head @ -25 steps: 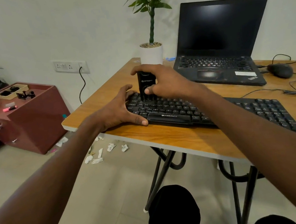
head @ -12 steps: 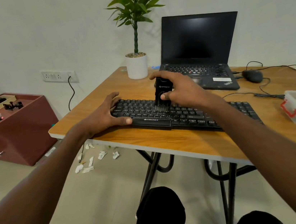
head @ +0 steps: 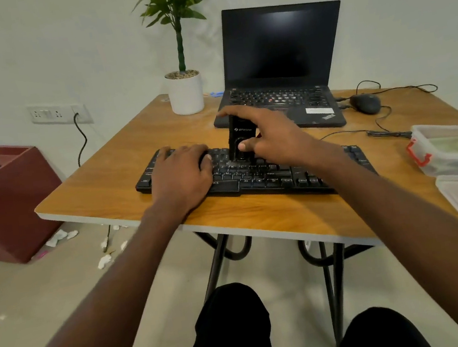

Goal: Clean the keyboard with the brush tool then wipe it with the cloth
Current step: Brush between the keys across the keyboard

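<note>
- While the right hand (head: 272, 135) grips the black brush tool (head: 242, 142) upright, thumb on its front face and fingers over its top, the bristle end meets the keys near the middle of the keyboard (head: 265, 173).
- The upright hold likely directs the bristles down into the gaps between keys.
- The left hand (head: 182, 173) rests on the keyboard's left end, fingers loosely bent over the keys, holding nothing; judged purpose: to stop the keyboard sliding under the strokes.
- The keyboard lies along the near edge of the wooden table (head: 113, 185), in front of the open laptop (head: 282, 79).
- A clear container (head: 452, 149) at the right edge holds pale material, possibly the cloth; this cannot be confirmed.
- Brushing is in progress; wiping is not yet started.
</note>
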`<state>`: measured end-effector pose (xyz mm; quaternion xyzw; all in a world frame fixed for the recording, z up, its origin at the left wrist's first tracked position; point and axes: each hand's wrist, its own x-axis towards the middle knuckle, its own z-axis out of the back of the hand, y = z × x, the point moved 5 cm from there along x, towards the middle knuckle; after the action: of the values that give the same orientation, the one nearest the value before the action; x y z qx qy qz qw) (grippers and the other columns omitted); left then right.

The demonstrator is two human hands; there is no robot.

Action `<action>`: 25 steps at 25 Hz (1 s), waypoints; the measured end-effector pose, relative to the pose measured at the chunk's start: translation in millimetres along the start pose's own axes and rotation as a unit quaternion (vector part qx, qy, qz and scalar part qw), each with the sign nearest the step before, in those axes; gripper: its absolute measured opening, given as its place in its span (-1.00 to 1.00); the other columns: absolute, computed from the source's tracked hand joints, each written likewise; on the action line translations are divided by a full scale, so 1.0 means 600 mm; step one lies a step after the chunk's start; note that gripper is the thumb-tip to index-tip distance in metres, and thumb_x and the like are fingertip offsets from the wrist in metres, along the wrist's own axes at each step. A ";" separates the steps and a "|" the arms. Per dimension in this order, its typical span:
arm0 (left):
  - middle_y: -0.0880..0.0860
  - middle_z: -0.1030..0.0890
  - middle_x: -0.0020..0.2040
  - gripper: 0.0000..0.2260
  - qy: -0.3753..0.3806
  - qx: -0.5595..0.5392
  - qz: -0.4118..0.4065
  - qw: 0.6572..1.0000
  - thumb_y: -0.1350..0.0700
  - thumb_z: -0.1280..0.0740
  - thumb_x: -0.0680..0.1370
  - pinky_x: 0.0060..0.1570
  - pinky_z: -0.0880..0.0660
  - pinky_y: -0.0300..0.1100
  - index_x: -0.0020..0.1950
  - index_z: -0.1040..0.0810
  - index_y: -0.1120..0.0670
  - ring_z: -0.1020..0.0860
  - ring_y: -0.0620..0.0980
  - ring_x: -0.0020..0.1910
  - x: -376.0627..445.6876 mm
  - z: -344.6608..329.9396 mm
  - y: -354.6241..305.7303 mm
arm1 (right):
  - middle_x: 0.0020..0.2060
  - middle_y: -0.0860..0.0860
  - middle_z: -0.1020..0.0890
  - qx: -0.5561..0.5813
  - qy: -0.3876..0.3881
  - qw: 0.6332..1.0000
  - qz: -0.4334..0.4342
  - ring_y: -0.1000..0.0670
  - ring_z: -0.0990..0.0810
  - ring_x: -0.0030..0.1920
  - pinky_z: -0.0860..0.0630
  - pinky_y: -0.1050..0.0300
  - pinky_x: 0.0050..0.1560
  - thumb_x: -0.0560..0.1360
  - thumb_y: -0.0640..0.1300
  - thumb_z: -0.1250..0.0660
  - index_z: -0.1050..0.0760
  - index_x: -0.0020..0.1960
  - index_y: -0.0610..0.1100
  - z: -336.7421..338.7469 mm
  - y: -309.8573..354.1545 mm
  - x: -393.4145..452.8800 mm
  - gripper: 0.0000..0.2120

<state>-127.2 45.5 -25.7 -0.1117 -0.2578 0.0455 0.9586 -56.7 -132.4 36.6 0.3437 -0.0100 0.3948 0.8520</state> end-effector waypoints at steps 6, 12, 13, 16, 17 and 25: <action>0.04 -0.67 0.30 -0.58 -0.007 -0.002 -0.007 1.000 -0.01 -0.07 0.66 0.53 -0.21 0.17 0.36 -0.61 0.05 -0.59 0.04 0.28 -0.003 0.001 0.000 | 0.26 0.10 -0.53 0.003 -0.025 1.000 0.009 -0.02 -0.56 0.27 -0.67 0.02 0.13 0.57 -0.36 -0.38 -0.39 0.47 0.25 0.006 0.021 -0.018 -0.34; 0.03 -0.66 0.33 -0.53 -0.002 -0.006 0.006 1.000 -0.02 -0.04 0.62 0.57 -0.16 0.15 0.39 -0.60 0.04 -0.58 0.02 0.30 -0.003 0.004 -0.001 | 0.33 -0.05 -0.51 -0.137 0.002 0.990 -0.031 -0.11 -0.54 0.26 -0.65 0.02 0.04 0.56 -0.35 -0.38 -0.41 0.37 0.25 0.038 0.000 -0.029 -0.40; 0.03 -0.66 0.32 -0.53 0.001 -0.006 0.007 1.000 -0.02 -0.04 0.62 0.57 -0.15 0.14 0.39 -0.60 0.04 -0.58 0.02 0.30 -0.003 0.003 -0.001 | 0.32 -0.05 -0.52 -0.133 -0.013 0.991 -0.025 -0.12 -0.55 0.26 -0.65 0.02 0.03 0.54 -0.36 -0.39 -0.41 0.37 0.24 0.041 0.003 -0.029 -0.39; 0.02 -0.66 0.32 -0.53 0.005 -0.006 0.010 1.000 -0.01 -0.04 0.61 0.58 -0.15 0.16 0.38 -0.59 0.03 -0.58 0.01 0.29 -0.005 0.003 -0.001 | 0.30 -0.01 -0.50 -0.052 -0.004 0.999 0.008 -0.09 -0.54 0.25 -0.67 0.07 -0.02 0.54 -0.41 -0.38 -0.41 0.33 0.22 0.022 0.008 -0.047 -0.40; 0.02 -0.67 0.31 -0.53 0.004 -0.007 0.010 1.000 -0.01 -0.04 0.61 0.58 -0.15 0.16 0.38 -0.59 0.03 -0.58 0.01 0.29 -0.005 0.003 -0.001 | 0.29 0.00 -0.48 -0.045 0.003 0.999 0.004 -0.08 -0.53 0.24 -0.66 0.11 -0.06 0.55 -0.41 -0.36 -0.41 0.31 0.22 0.024 0.005 -0.055 -0.41; 0.02 -0.67 0.32 -0.54 0.007 -0.004 0.008 1.000 -0.02 -0.04 0.63 0.56 -0.17 0.17 0.40 -0.57 0.02 -0.60 0.02 0.26 -0.003 -0.003 0.003 | 0.31 -0.03 -0.49 -0.025 -0.015 0.999 -0.018 -0.06 -0.55 0.23 -0.62 0.24 -0.18 0.59 -0.39 -0.33 -0.39 0.44 0.22 0.040 -0.013 -0.047 -0.37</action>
<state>-128.1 46.7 -28.4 -0.1182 -0.2501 0.0511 0.9596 -64.5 -169.0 42.5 0.3280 -0.0263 0.3738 0.8672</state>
